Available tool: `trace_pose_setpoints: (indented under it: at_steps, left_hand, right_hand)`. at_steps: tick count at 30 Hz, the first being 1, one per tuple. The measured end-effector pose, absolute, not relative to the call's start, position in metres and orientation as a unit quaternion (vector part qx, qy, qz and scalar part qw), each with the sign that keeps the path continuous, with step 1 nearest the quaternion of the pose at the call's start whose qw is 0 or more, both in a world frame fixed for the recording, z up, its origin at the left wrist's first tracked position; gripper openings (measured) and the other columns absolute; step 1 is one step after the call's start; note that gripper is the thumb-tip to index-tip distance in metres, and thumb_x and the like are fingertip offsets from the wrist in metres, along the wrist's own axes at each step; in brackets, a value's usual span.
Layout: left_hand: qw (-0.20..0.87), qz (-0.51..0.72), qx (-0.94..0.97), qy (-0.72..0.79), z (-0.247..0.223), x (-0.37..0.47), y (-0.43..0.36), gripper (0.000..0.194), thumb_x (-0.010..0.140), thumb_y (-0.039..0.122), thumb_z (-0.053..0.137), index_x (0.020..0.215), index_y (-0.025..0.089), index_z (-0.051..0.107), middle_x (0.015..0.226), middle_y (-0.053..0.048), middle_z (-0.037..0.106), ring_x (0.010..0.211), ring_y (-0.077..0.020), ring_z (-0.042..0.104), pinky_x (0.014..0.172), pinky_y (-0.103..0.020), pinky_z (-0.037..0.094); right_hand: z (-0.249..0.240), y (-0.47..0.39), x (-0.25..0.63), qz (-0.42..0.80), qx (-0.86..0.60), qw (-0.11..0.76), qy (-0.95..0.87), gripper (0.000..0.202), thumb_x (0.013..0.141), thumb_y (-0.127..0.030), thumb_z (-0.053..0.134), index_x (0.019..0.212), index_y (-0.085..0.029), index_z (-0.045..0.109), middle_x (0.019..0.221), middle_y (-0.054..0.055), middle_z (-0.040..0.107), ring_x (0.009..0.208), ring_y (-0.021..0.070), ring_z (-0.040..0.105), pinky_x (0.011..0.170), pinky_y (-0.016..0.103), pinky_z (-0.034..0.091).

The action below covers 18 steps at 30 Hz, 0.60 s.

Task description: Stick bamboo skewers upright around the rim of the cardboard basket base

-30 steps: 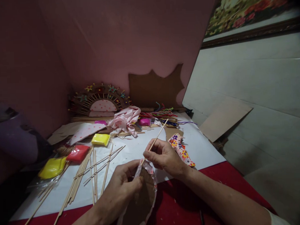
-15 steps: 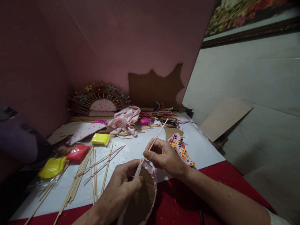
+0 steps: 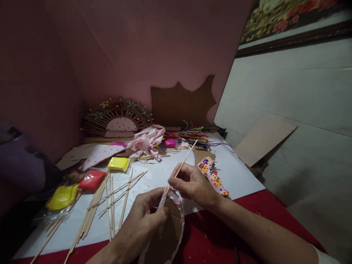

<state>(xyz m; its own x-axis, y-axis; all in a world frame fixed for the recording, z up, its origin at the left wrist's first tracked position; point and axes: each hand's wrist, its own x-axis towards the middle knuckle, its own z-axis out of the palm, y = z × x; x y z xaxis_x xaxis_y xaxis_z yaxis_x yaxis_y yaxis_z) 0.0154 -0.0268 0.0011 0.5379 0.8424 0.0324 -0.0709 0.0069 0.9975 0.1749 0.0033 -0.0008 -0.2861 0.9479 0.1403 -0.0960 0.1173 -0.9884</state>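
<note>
My left hand (image 3: pixel 148 215) grips an oval cardboard piece (image 3: pixel 165 240) by its left side, thumb lying across its brown face. Pale pink cloth is folded over the edge of the piece all the way round its visible rim. Between thumb and fingers, my right hand (image 3: pixel 192 183) pinches a thin wooden stick (image 3: pixel 188 154), tilted up to the right. Its lower end touches the cloth edge at the top of the oval. Just beyond my right wrist lies a flower-patterned shape (image 3: pixel 213 177) on the white sheet.
Loose wooden sticks (image 3: pixel 90 212) lie at left beside yellow (image 3: pixel 62 197) and red (image 3: pixel 92 180) clay packets. Crumpled pink cloth (image 3: pixel 147 140), scissors (image 3: pixel 199 144) and coloured pipe cleaners (image 3: pixel 184 133) are farther back. A decorated cardboard fan (image 3: pixel 117 118) and a jagged cardboard sheet (image 3: pixel 182 105) lean against the wall.
Almost nothing differs. Both hands keep their hold, and the stick's lower end stays at the top of the cardboard oval; the whole view has shifted very slightly.
</note>
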Motion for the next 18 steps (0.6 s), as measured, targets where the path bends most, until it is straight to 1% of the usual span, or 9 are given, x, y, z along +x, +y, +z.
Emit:
trace_pose_setpoints:
  at_steps: [9,18]
  left_hand:
    - [0.635,0.364,0.602,0.318,0.0011,0.014,-0.0283,0.04,0.072,0.004,0.046,0.103,0.021,0.063,0.087,-0.001,0.068,0.08,-0.0184,0.057,0.073,-0.031,0.042]
    - [0.633,0.365,0.601,0.323,0.0009,0.015,-0.0277,0.041,0.071,0.003,0.045,0.103,0.021,0.063,0.088,0.0,0.069,0.081,-0.0182,0.058,0.075,-0.031,0.042]
  right_hand:
    - [0.0003,0.0029,0.1741,0.555,-0.368,0.473,-0.577,0.027,0.068,-0.035,0.067,0.069,-0.015,0.05,0.053,-0.006,0.048,0.037,0.0031,0.035,0.033,0.017,0.024]
    - [-0.0012,0.0039,0.1742,0.555,-0.367,0.472,-0.579,0.028,0.068,-0.036,0.067,0.069,-0.015,0.049,0.053,-0.006,0.048,0.037,0.0031,0.035,0.033,0.017,0.025]
